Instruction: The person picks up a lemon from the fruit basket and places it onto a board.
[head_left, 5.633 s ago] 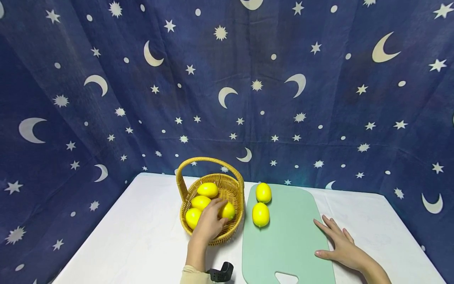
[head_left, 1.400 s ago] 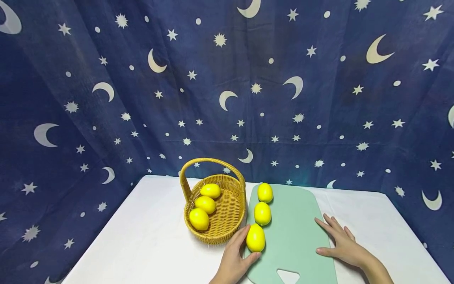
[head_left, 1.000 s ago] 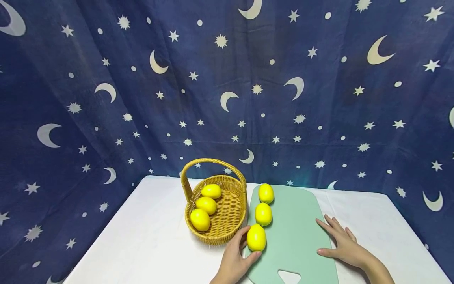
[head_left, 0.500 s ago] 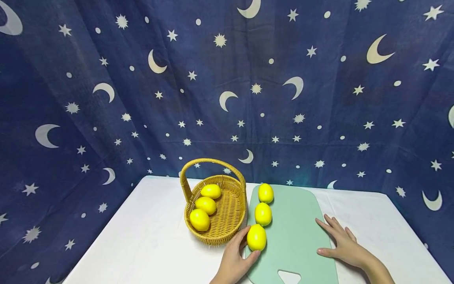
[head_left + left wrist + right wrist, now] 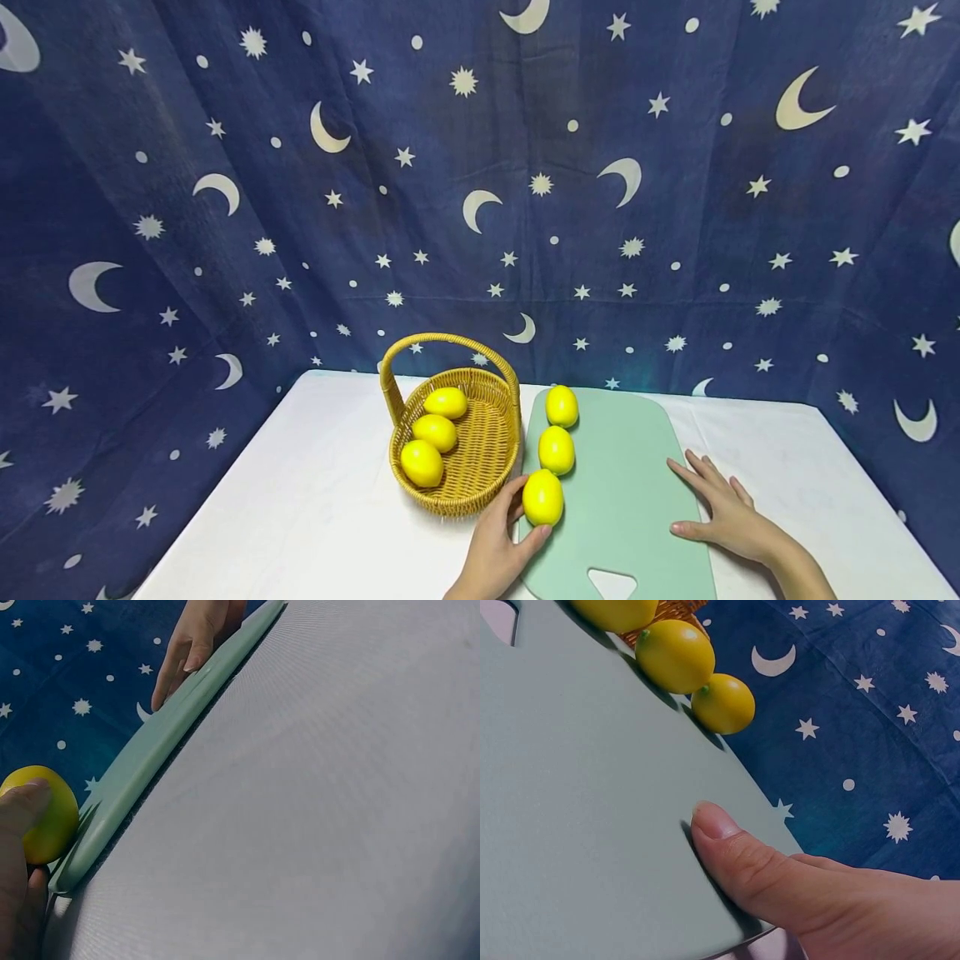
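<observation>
My left hand holds the nearest yellow lemon between thumb and fingers, at the left edge of a pale green cutting board. In the left wrist view the thumb presses on that lemon. Beyond it, the middle lemon and the far lemon continue the row along the board's left side. My right hand rests with spread fingers at the board's right edge; its thumb lies over the board in the right wrist view.
A wicker basket with a tall handle stands left of the board, with three lemons along its left side. The board has a handle cutout at its near end. A dark blue star-and-moon cloth hangs behind the white table.
Since the earliest frame, my left hand has moved from the basket to the board with a lemon, the third in the row. Over the last second it barely moves; the right hand stays put.
</observation>
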A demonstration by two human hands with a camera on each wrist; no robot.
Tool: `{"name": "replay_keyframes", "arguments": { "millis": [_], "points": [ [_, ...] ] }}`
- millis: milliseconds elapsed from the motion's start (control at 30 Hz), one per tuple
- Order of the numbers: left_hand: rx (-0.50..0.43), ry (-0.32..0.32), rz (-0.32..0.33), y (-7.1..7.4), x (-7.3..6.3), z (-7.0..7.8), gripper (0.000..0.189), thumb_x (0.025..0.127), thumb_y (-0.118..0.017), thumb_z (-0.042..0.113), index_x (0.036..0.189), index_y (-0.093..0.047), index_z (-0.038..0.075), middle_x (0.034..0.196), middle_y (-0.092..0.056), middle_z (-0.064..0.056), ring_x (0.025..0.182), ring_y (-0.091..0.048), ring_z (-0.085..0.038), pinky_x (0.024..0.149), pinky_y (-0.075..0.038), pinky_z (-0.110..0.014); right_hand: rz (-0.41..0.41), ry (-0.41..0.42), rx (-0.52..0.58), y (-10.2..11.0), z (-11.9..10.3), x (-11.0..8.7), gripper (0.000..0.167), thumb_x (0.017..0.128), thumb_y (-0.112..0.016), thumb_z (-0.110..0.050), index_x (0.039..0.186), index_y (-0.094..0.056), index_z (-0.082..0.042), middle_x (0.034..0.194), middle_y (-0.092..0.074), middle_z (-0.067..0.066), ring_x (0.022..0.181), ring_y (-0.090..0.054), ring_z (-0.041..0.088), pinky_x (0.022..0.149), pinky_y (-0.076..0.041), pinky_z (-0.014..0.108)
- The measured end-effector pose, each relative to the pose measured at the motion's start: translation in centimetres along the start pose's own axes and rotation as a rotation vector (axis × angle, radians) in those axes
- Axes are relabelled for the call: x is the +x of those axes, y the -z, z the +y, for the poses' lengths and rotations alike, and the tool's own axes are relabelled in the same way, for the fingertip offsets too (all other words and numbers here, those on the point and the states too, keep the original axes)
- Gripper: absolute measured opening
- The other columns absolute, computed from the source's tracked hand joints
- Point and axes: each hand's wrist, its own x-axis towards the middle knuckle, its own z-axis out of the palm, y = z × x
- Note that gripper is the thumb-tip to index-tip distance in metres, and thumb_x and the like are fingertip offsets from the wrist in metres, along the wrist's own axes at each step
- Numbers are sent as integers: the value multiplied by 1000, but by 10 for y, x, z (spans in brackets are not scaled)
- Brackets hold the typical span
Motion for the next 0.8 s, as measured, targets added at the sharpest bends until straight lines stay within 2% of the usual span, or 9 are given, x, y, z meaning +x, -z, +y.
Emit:
{"name": "replay_keyframes", "arguments": {
  "millis": [200,367,600,800],
  "points": [
    [32,31,-3,-1,1,3,72,84,-69,43,142,-39,12,139,-49,-7,121,-55,-16,100,-46,-23,-6,-11,1,3,-1,0,84,76,-75,-37,144,-38,-5,151,-16,32,138,-4,57,107,17,67],
    [33,34,4,0,1,5,71,84,-68,44,142,-40,13,139,-49,-6,122,-54,-17,100,-47,-23,-4,-16,1,3,-1,0,84,75,-76,-37,143,-38,-5,151,-16,33,138,-4,57,107,16,67],
    [38,-16,42,-1,-3,3,68,85,-66,44,139,-43,11,136,-51,-4,123,-54,-20,100,-48,-27,-12,-32,11,2,-3,0,85,74,-76,-38,143,-39,-4,151,-16,33,137,-5,57,106,13,69],
    [64,-103,115,-4,-6,3,61,87,-66,37,137,-47,7,136,-51,-7,124,-52,-23,98,-50,-32,-6,-21,18,1,-4,-2,84,74,-76,-38,142,-40,-4,150,-17,33,137,-6,58,106,13,68]
  ]
}}
